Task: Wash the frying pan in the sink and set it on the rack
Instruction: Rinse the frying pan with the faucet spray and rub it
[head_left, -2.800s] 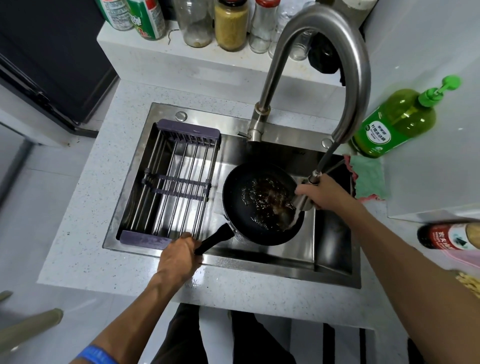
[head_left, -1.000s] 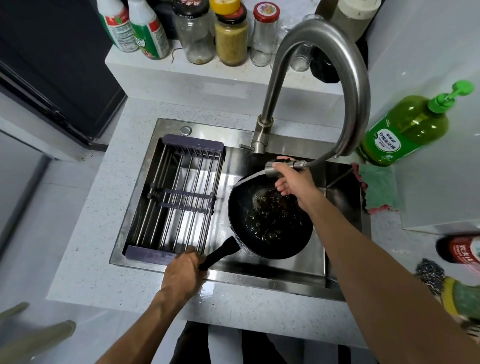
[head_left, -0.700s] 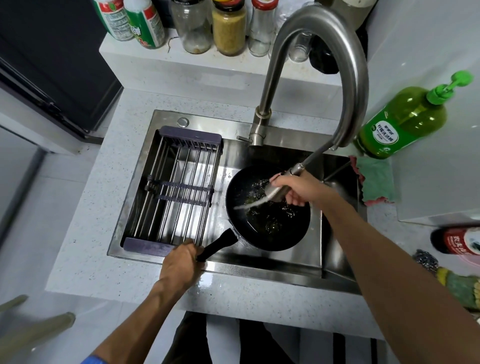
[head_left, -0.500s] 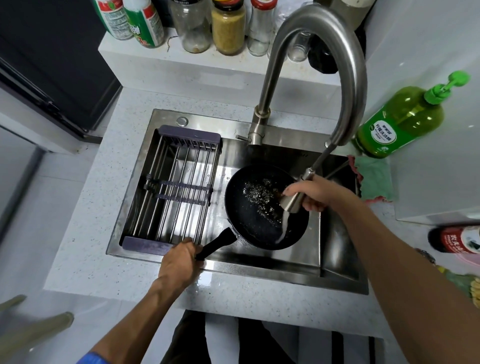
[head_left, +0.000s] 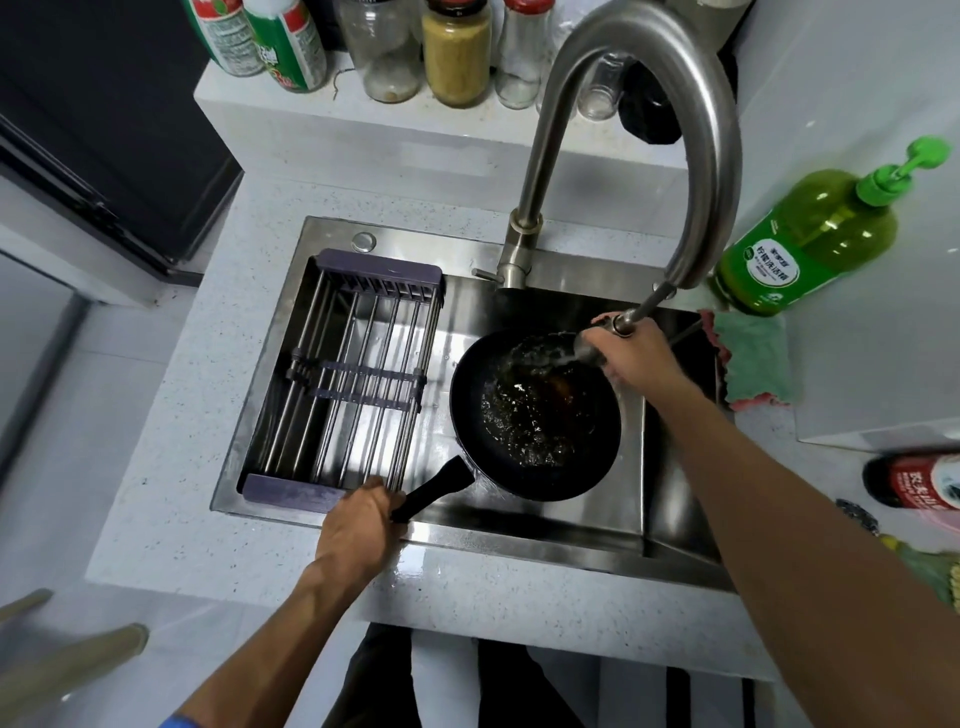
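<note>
The black frying pan sits inside the steel sink, in the right part of the basin, just to the right of the rack. Its inside is wet and shiny, with dark brownish water and some bubbles on the bottom. The handle of the pan points toward the near left corner.

The left hand is at the near edge of the sink and its fingers are wrapped closed around the end of the pan handle. The right hand is over the far right rim of the pan, closed around the pull-out spray head of the faucet — the head points left, toward the pan, and water comes out of it onto the far side of the pan. A thin hose runs from the spray head up to the end of the curved faucet neck.

The rack is a frame of metal bars with purple ends, and it lies across the left half of the sink. On the counter to the right of the sink stands a green soap bottle with a pump, and near to it — at the right rim of the sink — lies a green cloth. On the far ledge behind the faucet stand several jars and bottles.
</note>
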